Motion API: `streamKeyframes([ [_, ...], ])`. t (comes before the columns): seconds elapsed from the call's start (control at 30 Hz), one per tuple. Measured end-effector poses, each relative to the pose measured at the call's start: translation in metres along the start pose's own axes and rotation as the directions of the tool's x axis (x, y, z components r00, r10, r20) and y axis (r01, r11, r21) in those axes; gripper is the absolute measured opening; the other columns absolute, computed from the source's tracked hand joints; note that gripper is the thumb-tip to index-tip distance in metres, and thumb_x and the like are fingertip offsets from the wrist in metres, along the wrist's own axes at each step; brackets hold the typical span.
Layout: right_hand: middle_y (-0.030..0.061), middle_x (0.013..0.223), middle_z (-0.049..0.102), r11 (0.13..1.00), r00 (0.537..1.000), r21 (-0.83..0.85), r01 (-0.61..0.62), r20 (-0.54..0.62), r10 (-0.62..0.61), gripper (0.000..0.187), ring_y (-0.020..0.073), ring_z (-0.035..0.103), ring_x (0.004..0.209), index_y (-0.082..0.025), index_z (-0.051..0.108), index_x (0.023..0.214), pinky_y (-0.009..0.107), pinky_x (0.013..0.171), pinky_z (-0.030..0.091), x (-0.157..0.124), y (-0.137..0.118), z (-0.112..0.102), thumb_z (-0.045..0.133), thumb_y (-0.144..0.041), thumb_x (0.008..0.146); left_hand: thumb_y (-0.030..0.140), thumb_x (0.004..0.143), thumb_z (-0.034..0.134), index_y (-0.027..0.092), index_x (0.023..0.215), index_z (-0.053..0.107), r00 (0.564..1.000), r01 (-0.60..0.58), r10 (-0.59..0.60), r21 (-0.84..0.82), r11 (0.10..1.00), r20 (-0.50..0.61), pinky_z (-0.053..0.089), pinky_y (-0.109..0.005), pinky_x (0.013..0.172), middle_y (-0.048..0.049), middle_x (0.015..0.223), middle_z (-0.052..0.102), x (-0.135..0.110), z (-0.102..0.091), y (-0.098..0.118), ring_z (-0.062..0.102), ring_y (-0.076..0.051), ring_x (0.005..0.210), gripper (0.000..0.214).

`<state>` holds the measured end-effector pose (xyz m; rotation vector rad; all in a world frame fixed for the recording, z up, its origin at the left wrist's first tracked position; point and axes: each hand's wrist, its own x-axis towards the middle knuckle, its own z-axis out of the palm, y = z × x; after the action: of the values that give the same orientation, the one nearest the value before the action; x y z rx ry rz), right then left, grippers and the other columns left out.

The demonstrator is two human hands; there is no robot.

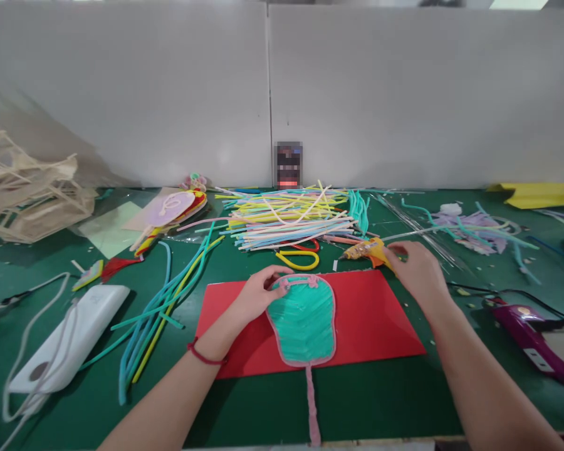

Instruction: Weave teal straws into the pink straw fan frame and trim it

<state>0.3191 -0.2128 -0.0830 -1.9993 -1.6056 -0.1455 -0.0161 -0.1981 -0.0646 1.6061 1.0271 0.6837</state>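
Note:
A hand fan of teal pipe cleaners (303, 322) with a pink rim and a pink stick lies on a red sheet (376, 319). My left hand (263, 291) pinches its upper left edge, thumb on top, beside small pink pieces along the top rim. To the right, my right hand (416, 272) is closed on the orange trigger end of a yellow glue gun (366, 249). The gun's nozzle points left, towards yellow-handled scissors (303, 260) beyond the sheet. Part of my right hand's grip is hidden from view.
Behind lies a heap of coloured pipe cleaners (286, 216), with a dark phone (288, 164) against the partition. On the left are a white power bank (70, 338), loose pipe cleaners (164, 307) and a purple-topped craft piece (172, 210). A purple tool (531, 338) lies right.

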Motion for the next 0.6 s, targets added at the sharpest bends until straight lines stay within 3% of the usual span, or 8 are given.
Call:
streamKeyframes([
  [0.1, 0.0118, 0.078, 0.061, 0.993, 0.990, -0.116, -0.010, 0.140, 0.027, 0.038, 0.0250, 0.057, 0.076, -0.014, 0.064, 0.086, 0.039, 0.072, 0.044, -0.002, 0.020, 0.011, 0.043, -0.045, 0.083, 0.027, 0.070, 0.062, 0.015, 0.095, 0.062, 1.000, -0.001, 0.001, 0.002, 1.000, -0.004, 0.038, -0.024, 0.063, 0.0005, 0.072, 0.056, 0.001, 0.001, -0.001, 0.049, -0.013, 0.068, 0.028],
  [0.13, 0.0128, 0.080, 0.061, 0.993, 0.987, -0.115, 0.036, 0.160, -0.017, 0.039, 0.0255, 0.057, 0.078, -0.013, 0.064, 0.088, 0.040, 0.074, 0.044, -0.003, 0.026, 0.015, 0.041, -0.045, 0.084, 0.027, 0.069, 0.062, 0.015, 0.095, 0.062, 1.000, -0.003, 0.003, 0.005, 1.000, -0.004, 0.038, -0.024, 0.063, 0.0005, 0.073, 0.056, 0.001, 0.001, -0.002, 0.050, -0.013, 0.068, 0.028],
  [0.23, 0.0148, 0.084, 0.061, 0.988, 0.976, -0.007, 0.152, 0.158, -0.149, 0.047, 0.0256, 0.056, 0.079, -0.013, 0.062, 0.087, 0.041, 0.075, 0.044, -0.005, 0.035, 0.024, 0.033, -0.050, 0.086, 0.029, 0.070, 0.061, 0.014, 0.095, 0.062, 1.000, -0.016, 0.016, 0.005, 1.000, 0.002, 0.039, -0.024, 0.065, -0.0009, 0.077, 0.058, 0.002, 0.001, -0.004, 0.051, -0.014, 0.070, 0.028],
  [0.3, 0.0153, 0.082, 0.061, 0.988, 0.983, 0.057, 0.144, 0.107, -0.149, 0.052, 0.0260, 0.056, 0.078, -0.013, 0.060, 0.084, 0.042, 0.075, 0.045, -0.006, 0.037, 0.026, 0.029, -0.055, 0.086, 0.030, 0.071, 0.060, 0.014, 0.096, 0.061, 1.000, -0.025, 0.025, -0.003, 1.000, 0.009, 0.039, -0.024, 0.066, -0.0023, 0.080, 0.060, 0.002, 0.001, -0.005, 0.052, -0.014, 0.073, 0.029],
  [0.47, 0.0202, 0.089, 0.061, 0.995, 0.999, 0.083, 0.052, -0.007, -0.052, 0.060, 0.0278, 0.057, 0.084, -0.011, 0.056, 0.093, 0.042, 0.076, 0.044, -0.011, 0.032, 0.019, 0.021, -0.059, 0.086, 0.029, 0.073, 0.059, 0.014, 0.099, 0.060, 0.999, -0.036, 0.036, 0.012, 0.999, -0.006, 0.038, -0.025, 0.065, -0.0010, 0.075, 0.057, 0.002, 0.002, -0.007, 0.050, -0.014, 0.070, 0.030],
  [0.6, 0.0156, 0.080, 0.063, 0.983, 0.989, 0.120, -0.140, -0.034, 0.145, 0.055, 0.0263, 0.059, 0.072, -0.012, 0.054, 0.101, 0.039, 0.065, 0.044, -0.009, 0.019, 0.002, 0.027, -0.058, 0.085, 0.028, 0.073, 0.060, 0.014, 0.099, 0.060, 0.999, -0.048, 0.048, 0.005, 0.999, 0.013, 0.037, -0.025, 0.066, -0.0008, 0.077, 0.056, 0.002, 0.001, -0.008, 0.050, -0.014, 0.072, 0.030],
])
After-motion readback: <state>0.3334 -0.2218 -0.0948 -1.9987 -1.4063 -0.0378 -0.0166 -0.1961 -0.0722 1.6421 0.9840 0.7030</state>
